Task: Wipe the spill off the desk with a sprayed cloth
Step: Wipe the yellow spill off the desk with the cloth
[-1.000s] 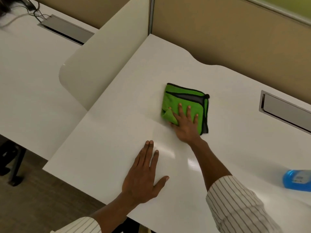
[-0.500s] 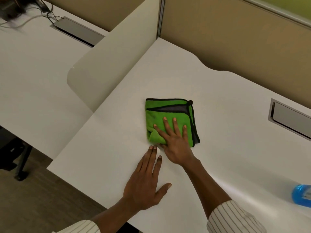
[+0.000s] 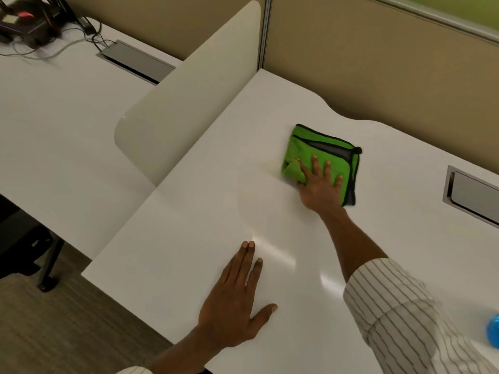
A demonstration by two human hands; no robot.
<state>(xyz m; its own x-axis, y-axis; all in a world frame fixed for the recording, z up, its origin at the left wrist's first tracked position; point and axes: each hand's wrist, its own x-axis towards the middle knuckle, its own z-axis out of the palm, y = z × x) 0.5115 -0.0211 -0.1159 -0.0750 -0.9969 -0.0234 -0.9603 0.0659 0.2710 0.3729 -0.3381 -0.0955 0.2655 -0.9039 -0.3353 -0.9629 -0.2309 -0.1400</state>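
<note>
A folded green cloth with black trim lies on the white desk, toward the back middle. My right hand presses flat on its near half, fingers spread over the fabric. A faint damp sheen marks the desk just left of and below the cloth. My left hand rests flat on the desk near the front edge, fingers apart, holding nothing.
A blue spray bottle shows at the right edge. A grey cable hatch sits in the desk at right. A curved white divider separates a neighbouring desk with cables. A beige partition runs behind.
My right hand has slid the cloth away from me and to the right, after drawing it close to my left hand half a second ago. My left hand stayed planted.
</note>
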